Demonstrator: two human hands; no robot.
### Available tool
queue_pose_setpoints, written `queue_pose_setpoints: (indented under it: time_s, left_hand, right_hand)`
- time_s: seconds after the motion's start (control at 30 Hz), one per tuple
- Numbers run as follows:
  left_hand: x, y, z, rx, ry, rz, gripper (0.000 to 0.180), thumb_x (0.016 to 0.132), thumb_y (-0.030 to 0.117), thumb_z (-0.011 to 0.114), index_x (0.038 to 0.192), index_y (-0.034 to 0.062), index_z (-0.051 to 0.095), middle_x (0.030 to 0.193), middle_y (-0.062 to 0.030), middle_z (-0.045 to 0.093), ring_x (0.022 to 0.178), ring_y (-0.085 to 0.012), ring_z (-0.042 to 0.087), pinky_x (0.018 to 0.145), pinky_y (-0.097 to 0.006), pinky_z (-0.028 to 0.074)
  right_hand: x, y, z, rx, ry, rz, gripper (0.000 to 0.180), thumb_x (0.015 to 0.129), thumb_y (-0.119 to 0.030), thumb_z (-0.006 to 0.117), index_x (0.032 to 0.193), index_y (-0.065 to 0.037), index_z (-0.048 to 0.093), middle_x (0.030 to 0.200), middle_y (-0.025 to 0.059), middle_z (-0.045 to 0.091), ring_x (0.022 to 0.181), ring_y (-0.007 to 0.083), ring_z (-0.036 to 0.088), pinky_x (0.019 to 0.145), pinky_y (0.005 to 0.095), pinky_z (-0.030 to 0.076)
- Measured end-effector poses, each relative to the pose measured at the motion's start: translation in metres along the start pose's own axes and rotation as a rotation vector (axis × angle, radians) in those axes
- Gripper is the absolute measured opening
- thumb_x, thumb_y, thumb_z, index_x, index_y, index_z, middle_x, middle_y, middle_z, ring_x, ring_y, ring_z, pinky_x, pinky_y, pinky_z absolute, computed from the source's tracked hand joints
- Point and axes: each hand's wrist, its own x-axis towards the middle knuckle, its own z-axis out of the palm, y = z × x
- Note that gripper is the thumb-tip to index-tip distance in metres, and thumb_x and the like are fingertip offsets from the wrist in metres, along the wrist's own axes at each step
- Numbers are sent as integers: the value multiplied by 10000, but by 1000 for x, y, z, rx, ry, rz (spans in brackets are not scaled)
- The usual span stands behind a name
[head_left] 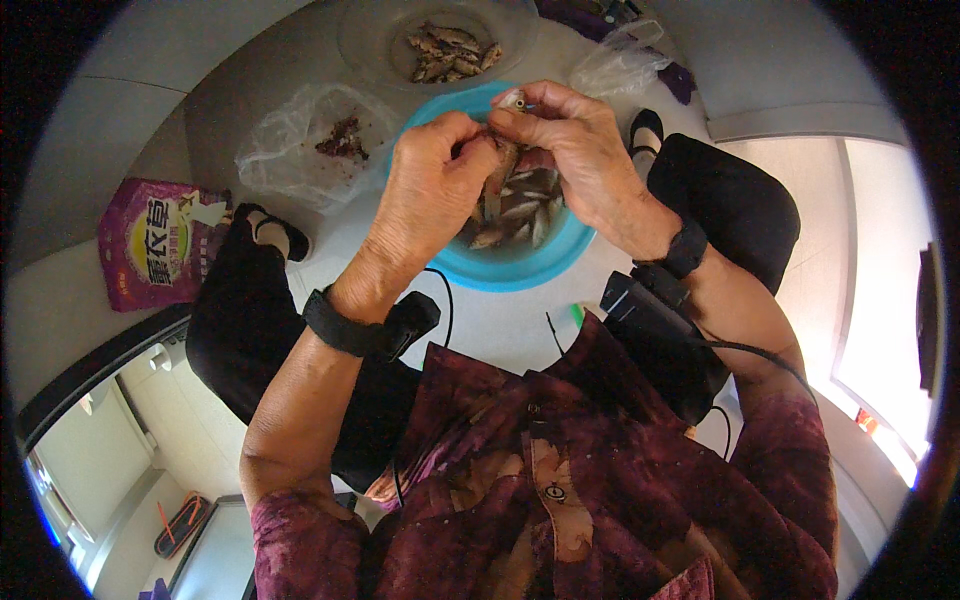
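Gripping one small fish, both hands hover above the blue basin.

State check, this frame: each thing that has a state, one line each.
Left hand: closed, pinching the held fish.
Right hand: closed, gripping the same fish's head end.
Held fish: lifted above the blue basin, hanging between both hands.
Blue basin: upright on the floor, holds small fish.
Clear bowl: upright, holds a heap of fish.
Plastic sheet: spread flat, dark scraps on it.
Purple bag: lying flat.
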Motion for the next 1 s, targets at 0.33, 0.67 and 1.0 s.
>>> queue_pose_setpoints:
  time_s: [0.33, 0.67, 1.0]
  left_hand:
    - [4, 3, -8, -583, -127, -348, 124, 858, 77, 522, 823, -29, 578, 607, -18, 485, 486, -72, 422, 416, -215, 337]
    - [4, 7, -12, -609, -211, -366, 160, 840, 99, 521, 913, -41, 547, 623, -50, 487, 502, -119, 439, 428, -251, 337]
    - [2, 6, -7, -456, -164, -334, 190, 812, 92, 530, 649, -6, 533, 542, -31, 466, 429, -92, 407, 378, -241, 323]
  right_hand:
    - [0, -4, -4, 52, -7, 14, 166, 795, -105, 694, 933, -25, 646, 775, 51, 638, 663, 113, 606, 562, 220, 470]
    - [-3, -10, -8, -5, -44, -17, 158, 788, -101, 700, 915, -20, 652, 794, 58, 650, 685, 112, 618, 572, 227, 484]
    - [-6, -10, -5, -180, -61, -79, 149, 788, -108, 703, 904, -29, 653, 791, 25, 650, 680, 77, 583, 582, 210, 458]
